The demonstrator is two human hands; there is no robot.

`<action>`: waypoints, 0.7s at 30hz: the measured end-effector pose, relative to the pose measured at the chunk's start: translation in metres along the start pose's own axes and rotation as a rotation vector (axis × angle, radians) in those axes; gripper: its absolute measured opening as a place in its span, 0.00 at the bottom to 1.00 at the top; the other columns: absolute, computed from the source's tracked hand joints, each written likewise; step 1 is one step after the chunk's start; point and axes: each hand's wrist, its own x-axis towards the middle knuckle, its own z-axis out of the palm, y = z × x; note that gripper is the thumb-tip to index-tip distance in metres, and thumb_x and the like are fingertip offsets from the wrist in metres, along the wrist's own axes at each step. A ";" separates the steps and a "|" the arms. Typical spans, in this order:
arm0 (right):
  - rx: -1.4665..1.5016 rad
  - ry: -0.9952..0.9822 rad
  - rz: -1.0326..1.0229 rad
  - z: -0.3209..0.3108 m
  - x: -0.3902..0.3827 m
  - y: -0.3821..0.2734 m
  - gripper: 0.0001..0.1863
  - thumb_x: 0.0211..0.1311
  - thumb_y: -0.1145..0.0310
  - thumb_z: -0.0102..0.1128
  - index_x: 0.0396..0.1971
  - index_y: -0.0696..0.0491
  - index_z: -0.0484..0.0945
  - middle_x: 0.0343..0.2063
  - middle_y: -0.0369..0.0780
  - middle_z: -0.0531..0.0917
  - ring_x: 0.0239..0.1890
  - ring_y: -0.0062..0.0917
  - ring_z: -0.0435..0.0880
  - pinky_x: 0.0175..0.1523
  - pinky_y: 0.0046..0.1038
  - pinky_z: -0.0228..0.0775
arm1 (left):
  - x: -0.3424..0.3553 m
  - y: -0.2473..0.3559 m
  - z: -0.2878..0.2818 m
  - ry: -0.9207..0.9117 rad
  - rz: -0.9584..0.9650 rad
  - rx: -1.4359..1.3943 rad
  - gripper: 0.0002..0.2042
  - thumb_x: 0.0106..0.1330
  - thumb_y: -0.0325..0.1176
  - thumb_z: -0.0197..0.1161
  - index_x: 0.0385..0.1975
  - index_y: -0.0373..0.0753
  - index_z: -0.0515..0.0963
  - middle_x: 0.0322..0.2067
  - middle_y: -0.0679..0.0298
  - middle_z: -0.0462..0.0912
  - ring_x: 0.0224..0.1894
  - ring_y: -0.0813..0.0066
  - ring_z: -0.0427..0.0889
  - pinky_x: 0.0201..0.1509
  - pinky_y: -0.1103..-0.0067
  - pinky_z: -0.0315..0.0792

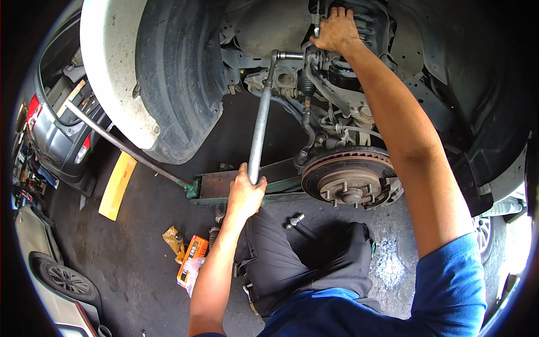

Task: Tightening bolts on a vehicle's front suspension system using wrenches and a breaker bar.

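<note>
My left hand (246, 191) is wrapped round the lower end of a long metal breaker bar (261, 126). The bar slants up to a ratchet head and a chrome socket extension (291, 56), which points right into the suspension parts. My right hand (337, 32) reaches up beside the coil spring (368, 25), with its fingers bent over a part there. What lies under those fingers is hidden. Below the arm sits the bare wheel hub with its brake disc (349, 177), its studs facing me. A rubber-booted tie rod (307, 106) runs down left of the knuckle.
A green floor jack (224, 194) lies under the car, its long handle (129, 143) angling left. On the floor are a hammer (295, 220), an orange box (192, 259) and a yellow board (118, 185). The wheel-arch liner (179, 73) hangs left. Other cars stand farther left.
</note>
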 end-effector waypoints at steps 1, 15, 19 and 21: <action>-0.003 0.009 0.001 0.001 0.000 0.000 0.35 0.58 0.35 0.53 0.50 0.52 0.84 0.57 0.51 0.74 0.62 0.44 0.67 0.66 0.50 0.56 | 0.001 -0.002 0.001 0.002 -0.002 -0.003 0.30 0.62 0.35 0.64 0.59 0.23 0.63 0.22 0.42 0.82 0.23 0.53 0.87 0.27 0.67 0.81; 0.147 -0.229 -0.028 -0.013 0.003 0.007 0.40 0.63 0.40 0.48 0.66 0.55 0.69 0.73 0.54 0.54 0.76 0.47 0.49 0.77 0.47 0.36 | 0.012 -0.035 0.016 0.224 0.179 0.148 0.12 0.61 0.31 0.60 0.43 0.34 0.74 0.20 0.52 0.81 0.16 0.62 0.83 0.20 0.69 0.75; 0.150 -0.228 -0.044 -0.007 0.002 0.004 0.41 0.63 0.39 0.48 0.66 0.55 0.69 0.73 0.54 0.54 0.76 0.47 0.48 0.77 0.49 0.35 | 0.008 -0.026 0.015 0.267 0.180 0.252 0.11 0.63 0.34 0.58 0.40 0.33 0.75 0.18 0.49 0.80 0.17 0.57 0.83 0.21 0.66 0.75; 0.121 -0.199 -0.020 -0.005 0.004 0.004 0.41 0.63 0.39 0.47 0.67 0.55 0.67 0.73 0.53 0.53 0.76 0.47 0.47 0.77 0.48 0.34 | 0.009 -0.023 0.012 0.293 0.189 0.274 0.15 0.65 0.38 0.58 0.38 0.30 0.75 0.19 0.46 0.81 0.19 0.52 0.84 0.22 0.63 0.75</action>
